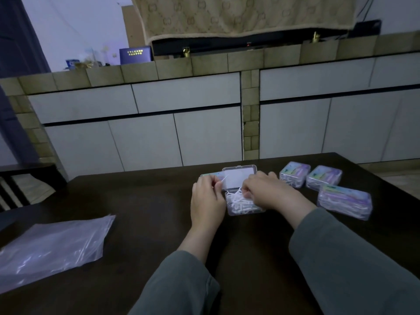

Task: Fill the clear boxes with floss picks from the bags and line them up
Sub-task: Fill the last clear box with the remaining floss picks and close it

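Note:
An open clear box (244, 209) holding a loose heap of white floss picks (238, 202) sits mid-table, its lid (239, 176) standing up behind it. My left hand (208, 202) is at the box's left side and pinches a single white floss pick (223, 180) between its fingertips. My right hand (270, 194) rests over the box's right part with its fingers down among the picks. Three closed, filled boxes (294, 176) (323, 177) (344, 201) with colourful labels lie to the right. Another labelled box (210, 175) peeks out behind my left hand.
Flattened clear plastic bags (53, 246) lie at the left of the dark table (141, 201). A slatted chair (16, 189) stands at the far left. White cabinets (159, 133) with a tiled counter run behind the table.

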Tool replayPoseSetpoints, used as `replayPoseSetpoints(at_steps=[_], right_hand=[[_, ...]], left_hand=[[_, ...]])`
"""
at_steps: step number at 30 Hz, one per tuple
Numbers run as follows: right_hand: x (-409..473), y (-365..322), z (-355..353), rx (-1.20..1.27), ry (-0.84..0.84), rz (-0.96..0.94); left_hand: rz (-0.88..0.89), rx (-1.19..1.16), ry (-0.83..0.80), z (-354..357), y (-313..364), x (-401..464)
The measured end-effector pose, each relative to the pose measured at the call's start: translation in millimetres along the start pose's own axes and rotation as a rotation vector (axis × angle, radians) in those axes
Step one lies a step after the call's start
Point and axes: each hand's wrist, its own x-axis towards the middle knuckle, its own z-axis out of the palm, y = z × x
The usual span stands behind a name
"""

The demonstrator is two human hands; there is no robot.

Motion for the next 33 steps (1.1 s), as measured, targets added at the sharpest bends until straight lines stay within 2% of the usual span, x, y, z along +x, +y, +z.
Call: replayPoseSetpoints(at_steps=[4,7,12,17,20,24,33], right_hand=[[4.9,29.1,2.5,0.31,0.025,-0.041],[-4.3,51.3,3.7,0.572,0.092,-0.016],[-16.8,66.7,16.7,0.671,-0.021,0.143],[-14.9,64.0,30.6,0.861,-0.118,0.133],[-15.1,61.2,32.3,0.906,-0.114,0.077],[-15.8,61.8,34.6,0.912,-0.064,0.071],[-14.0,65.0,39.3,0.915,-0.049,0.06]], left_hand=[[0.164,-0.037,-0.05,6.6,0.5,4.7],[0.213,-0.024,-0.101,11.2,5.5,8.3],[0.293,0.196,-0.236,21.2,15.2,18.5],[0.308,0.365,-0.304,24.6,20.2,23.6],[0.391,0.317,-0.298,25.9,22.6,19.0],[0.597,0.302,-0.43,30.5,27.6,9.9],[0.558,0.241,-0.413,22.0,17.3,11.0]])
